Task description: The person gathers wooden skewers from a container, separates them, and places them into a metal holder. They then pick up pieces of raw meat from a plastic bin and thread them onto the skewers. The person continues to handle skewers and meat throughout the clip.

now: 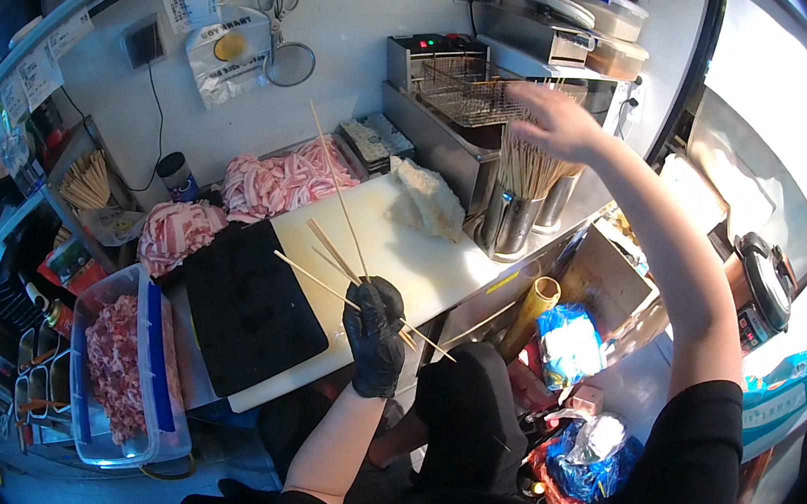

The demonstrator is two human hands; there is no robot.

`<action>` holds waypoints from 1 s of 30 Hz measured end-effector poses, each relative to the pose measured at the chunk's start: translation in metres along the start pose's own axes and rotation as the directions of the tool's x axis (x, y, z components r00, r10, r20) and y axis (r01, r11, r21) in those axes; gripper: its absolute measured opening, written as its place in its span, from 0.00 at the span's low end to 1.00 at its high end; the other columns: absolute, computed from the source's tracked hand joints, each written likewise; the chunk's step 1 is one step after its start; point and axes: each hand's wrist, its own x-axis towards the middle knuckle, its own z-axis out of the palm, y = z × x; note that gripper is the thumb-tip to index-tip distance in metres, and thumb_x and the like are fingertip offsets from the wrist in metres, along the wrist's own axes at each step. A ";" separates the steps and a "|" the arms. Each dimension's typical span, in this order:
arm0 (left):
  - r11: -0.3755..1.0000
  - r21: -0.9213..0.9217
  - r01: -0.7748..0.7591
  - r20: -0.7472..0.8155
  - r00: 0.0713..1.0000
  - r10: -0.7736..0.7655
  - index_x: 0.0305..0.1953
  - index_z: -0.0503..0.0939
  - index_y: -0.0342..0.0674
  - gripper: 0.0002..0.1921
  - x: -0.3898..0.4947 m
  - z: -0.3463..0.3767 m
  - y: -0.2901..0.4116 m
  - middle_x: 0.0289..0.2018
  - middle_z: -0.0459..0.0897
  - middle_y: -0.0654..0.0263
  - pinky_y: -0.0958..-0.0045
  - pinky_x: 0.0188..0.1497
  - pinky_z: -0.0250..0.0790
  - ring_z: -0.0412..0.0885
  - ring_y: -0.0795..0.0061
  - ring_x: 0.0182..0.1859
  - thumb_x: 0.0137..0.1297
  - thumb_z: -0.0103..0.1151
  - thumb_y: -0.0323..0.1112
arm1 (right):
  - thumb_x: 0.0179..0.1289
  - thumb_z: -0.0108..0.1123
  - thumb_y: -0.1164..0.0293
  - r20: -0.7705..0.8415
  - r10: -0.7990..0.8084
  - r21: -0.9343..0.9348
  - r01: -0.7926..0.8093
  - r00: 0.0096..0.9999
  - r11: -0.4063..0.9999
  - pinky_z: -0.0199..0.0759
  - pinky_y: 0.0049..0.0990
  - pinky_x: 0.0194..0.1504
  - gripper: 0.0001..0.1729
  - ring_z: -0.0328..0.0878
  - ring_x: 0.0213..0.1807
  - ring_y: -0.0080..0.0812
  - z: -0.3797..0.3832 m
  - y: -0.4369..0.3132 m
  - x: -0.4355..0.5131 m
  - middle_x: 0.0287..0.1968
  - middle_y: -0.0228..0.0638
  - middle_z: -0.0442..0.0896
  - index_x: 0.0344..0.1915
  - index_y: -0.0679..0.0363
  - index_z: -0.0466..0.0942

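Observation:
My left hand (376,335), in a black glove, is closed around several thin wooden skewers (332,251) that fan out above the white cutting board (446,276). My bare right hand (551,123) is raised over the skewers (531,166) standing upright in a metal container (507,223); its fingers are stretched, and whether they touch the skewer tops is unclear. A black mat (253,309) covers the board's left part. Sliced raw meat (299,179) fills a tray behind the board, and more meat strips (179,236) are heaped to its left.
A clear plastic bin (162,404) of minced meat stands at the left. Behind the board are a cloth (425,198) and a deep fryer (434,127) with wire baskets (468,94). Boxes and blue plastic bags (570,344) crowd the floor area at right.

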 end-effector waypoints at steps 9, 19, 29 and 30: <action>0.997 0.065 -0.027 0.036 0.999 0.025 0.38 0.72 0.38 0.14 -0.003 -0.013 -0.004 0.30 0.74 0.67 0.78 0.30 0.59 0.67 0.79 0.28 0.82 0.45 0.41 | 0.70 0.48 0.38 0.049 -0.012 0.005 0.012 0.999 1.000 0.53 0.41 0.76 0.49 0.58 0.77 0.50 0.042 0.007 -0.027 0.75 0.52 0.61 0.75 0.66 0.56; 0.999 0.043 -0.018 0.042 0.999 0.016 0.32 0.69 0.44 0.21 0.001 -0.006 0.003 0.21 0.67 0.72 0.82 0.22 0.51 0.61 0.85 0.20 0.81 0.43 0.51 | 0.69 0.51 0.39 0.108 0.000 0.038 -0.004 0.994 0.999 0.52 0.41 0.76 0.50 0.57 0.77 0.50 0.027 -0.008 -0.030 0.77 0.51 0.59 0.75 0.66 0.55; 0.887 0.444 -0.125 0.139 0.988 0.069 0.63 0.69 0.31 0.16 0.002 -0.051 -0.030 0.47 0.76 0.58 0.77 0.44 0.71 0.74 0.74 0.39 0.81 0.44 0.33 | 0.72 0.52 0.44 -0.156 -0.038 -0.064 0.028 0.987 0.998 0.55 0.45 0.75 0.42 0.58 0.77 0.49 -0.019 0.022 -0.028 0.75 0.50 0.62 0.74 0.62 0.60; 0.841 0.517 -0.161 0.114 0.986 0.119 0.60 0.71 0.32 0.15 0.003 -0.051 -0.032 0.45 0.77 0.59 0.78 0.42 0.70 0.74 0.76 0.37 0.81 0.45 0.34 | 0.73 0.51 0.44 0.001 0.003 -0.089 -0.003 1.000 0.996 0.55 0.45 0.76 0.43 0.58 0.77 0.49 -0.015 0.023 -0.029 0.75 0.50 0.62 0.74 0.62 0.60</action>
